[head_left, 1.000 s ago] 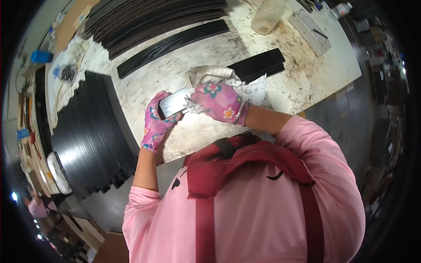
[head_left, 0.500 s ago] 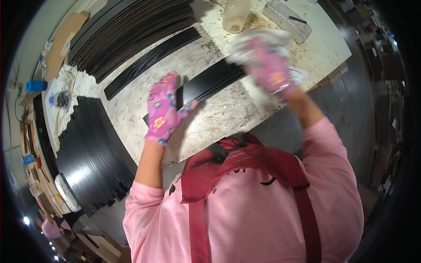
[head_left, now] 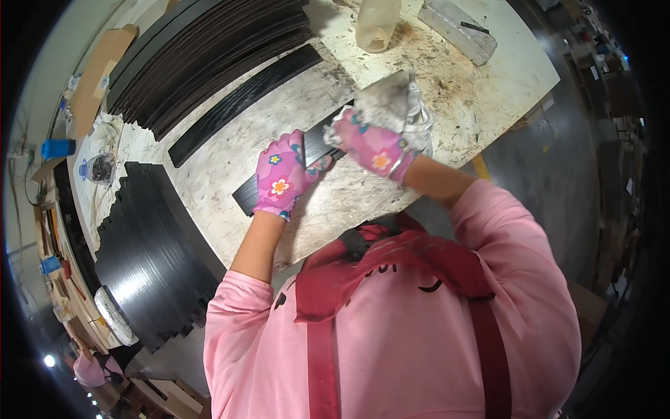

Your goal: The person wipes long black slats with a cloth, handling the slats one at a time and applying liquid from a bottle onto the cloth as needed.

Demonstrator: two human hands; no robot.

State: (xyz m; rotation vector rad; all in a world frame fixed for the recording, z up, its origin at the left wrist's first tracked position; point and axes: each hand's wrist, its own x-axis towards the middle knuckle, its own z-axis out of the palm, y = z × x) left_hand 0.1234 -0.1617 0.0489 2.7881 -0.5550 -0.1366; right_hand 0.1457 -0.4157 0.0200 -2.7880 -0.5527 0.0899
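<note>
A black wooden slat lies slantwise on the worktable before me. My left hand, in a pink flowered glove, grips it near its left end, fingers over the top and thumb along the near edge. In the same kind of glove, my right hand is closed on a crumpled white rag with grey stains. The rag and hand rest over the slat's right part and hide it. Farther back, a second black slat with visible grain lies apart from both hands.
A large stack of dark slats fills the far left. More black slats lie fanned at the left. A cloudy plastic bottle and a pale block with a black pen-like item stand on the stained worktable. Another person is at lower left.
My right hand has swept the rag left and nearer along the slat, toward my left hand. My left hand has shifted slightly right and nearer, its fingers now more curled around the slat.
</note>
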